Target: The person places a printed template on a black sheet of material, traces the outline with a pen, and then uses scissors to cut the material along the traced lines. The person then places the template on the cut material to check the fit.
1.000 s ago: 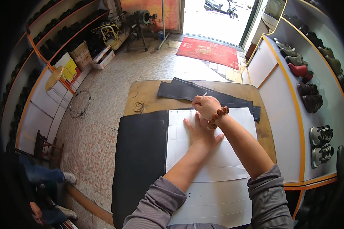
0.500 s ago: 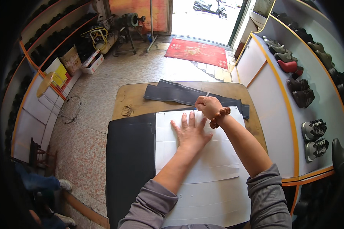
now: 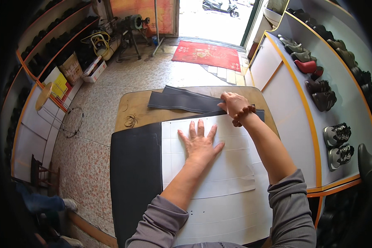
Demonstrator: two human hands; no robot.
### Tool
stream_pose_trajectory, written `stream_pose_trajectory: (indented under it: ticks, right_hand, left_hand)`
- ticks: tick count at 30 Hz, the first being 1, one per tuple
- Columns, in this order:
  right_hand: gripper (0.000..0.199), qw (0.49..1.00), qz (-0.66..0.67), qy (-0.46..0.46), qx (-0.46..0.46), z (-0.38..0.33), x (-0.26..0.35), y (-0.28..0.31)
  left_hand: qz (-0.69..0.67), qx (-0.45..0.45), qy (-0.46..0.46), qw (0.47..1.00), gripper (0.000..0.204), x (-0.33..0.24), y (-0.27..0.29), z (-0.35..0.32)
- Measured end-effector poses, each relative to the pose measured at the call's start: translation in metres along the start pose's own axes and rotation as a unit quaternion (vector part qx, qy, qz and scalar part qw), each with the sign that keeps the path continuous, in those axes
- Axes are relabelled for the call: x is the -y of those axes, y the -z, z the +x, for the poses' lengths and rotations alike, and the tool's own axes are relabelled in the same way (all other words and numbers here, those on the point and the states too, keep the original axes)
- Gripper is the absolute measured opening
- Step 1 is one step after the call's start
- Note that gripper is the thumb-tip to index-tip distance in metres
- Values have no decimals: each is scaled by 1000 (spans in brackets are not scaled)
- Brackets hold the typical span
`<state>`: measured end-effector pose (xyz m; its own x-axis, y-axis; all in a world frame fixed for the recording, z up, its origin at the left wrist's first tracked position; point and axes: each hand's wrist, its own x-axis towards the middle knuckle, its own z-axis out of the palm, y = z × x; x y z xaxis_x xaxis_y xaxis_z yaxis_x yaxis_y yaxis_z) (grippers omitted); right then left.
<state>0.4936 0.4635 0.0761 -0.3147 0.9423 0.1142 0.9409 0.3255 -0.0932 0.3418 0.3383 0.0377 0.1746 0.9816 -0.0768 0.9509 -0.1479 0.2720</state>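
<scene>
My left hand (image 3: 198, 144) lies flat with fingers spread on a white sheet (image 3: 231, 165) marked with faint lines. Under it is a larger white sheet (image 3: 223, 219), and both rest on a wide black sheet of material (image 3: 134, 173). At the far right corner of the upper white sheet is my right hand (image 3: 235, 104), its fingers bent and closed. The slim pale pen seen in it half a second ago is hidden by the fingers now. Just left of that hand, dark strips with pale edge lines (image 3: 182, 102) overlap on the table.
The wooden table (image 3: 130, 103) has a small dark coil (image 3: 130, 120) on it. Shoe shelves (image 3: 318, 136) stand at the right, more shelves at the left with a round stool (image 3: 44, 96). A grinder-like machine (image 3: 132, 22) and red mat (image 3: 206, 56) are farther off. Someone's legs (image 3: 41, 200) show lower left.
My right hand has shifted right along the sheet's far edge, and its pen no longer shows. The left hand stays pressed on the sheet. The whole view has moved slightly.
</scene>
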Motion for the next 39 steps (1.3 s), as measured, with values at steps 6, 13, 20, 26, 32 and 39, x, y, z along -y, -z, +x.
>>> stream_pose_trajectory:
  ticks: [6, 13, 20, 26, 32, 39]
  right_hand:
    - [58, 988, -5, 56, 145, 21, 45, -1]
    - [54, 976, -75, 96, 180, 45, 39, -13]
    - [47, 971, -72, 92, 208, 47, 35, 5]
    - [31, 893, 402, -167, 119, 26, 23, 10]
    - [26, 771, 629, -100, 3, -11, 28, -41]
    - [17, 817, 573, -48, -40, -12, 48, -53]
  left_hand:
    - [3, 12, -2, 1000, 68, -1, 5, 0]
    - [-4, 36, 9, 999, 71, -5, 8, 2]
    - [7, 34, 9, 999, 72, -2, 3, 4]
    - [5, 14, 2, 1000, 72, 1, -3, 3]
    - [-8, -8, -1, 1000, 69, 0, -2, 1]
    - [-14, -9, 6, 1000, 69, -2, 1, 3]
